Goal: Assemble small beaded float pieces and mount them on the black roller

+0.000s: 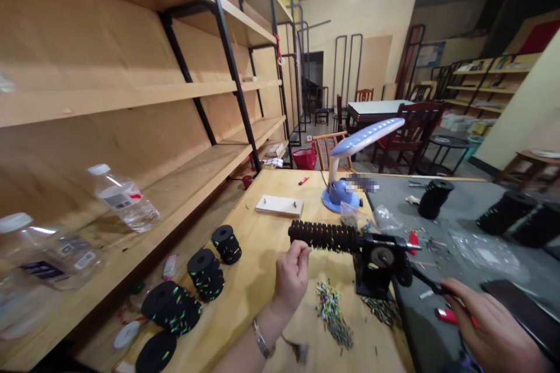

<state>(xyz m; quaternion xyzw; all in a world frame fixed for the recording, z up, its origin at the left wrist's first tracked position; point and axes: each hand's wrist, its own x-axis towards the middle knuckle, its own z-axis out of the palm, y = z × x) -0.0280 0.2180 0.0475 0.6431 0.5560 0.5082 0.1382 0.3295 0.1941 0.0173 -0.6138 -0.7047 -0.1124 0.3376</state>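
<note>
A hand-cranked winder [376, 265] stands on the wooden table, with a row of black ridged foam spools [324, 235] on its shaft, dotted with orange. My left hand [291, 273] is closed in a pinch just below the left end of these spools; what its fingertips hold is too small to make out. My right hand [492, 317] is wrapped round the black crank handle [426, 278] at the winder's right side. Below the shaft lies a heap of small multicoloured pieces [330, 309], with dark metal-looking bits [380, 308] by the winder's base.
Stacks of black spools [205, 274] line the table's left edge; others [435, 198] stand on the grey mat [464, 186]. A blue lamp [339, 195] and a white board with two pegs [279, 205] sit farther back. Wooden shelving [210, 172] with plastic bottles [125, 201] rises at left.
</note>
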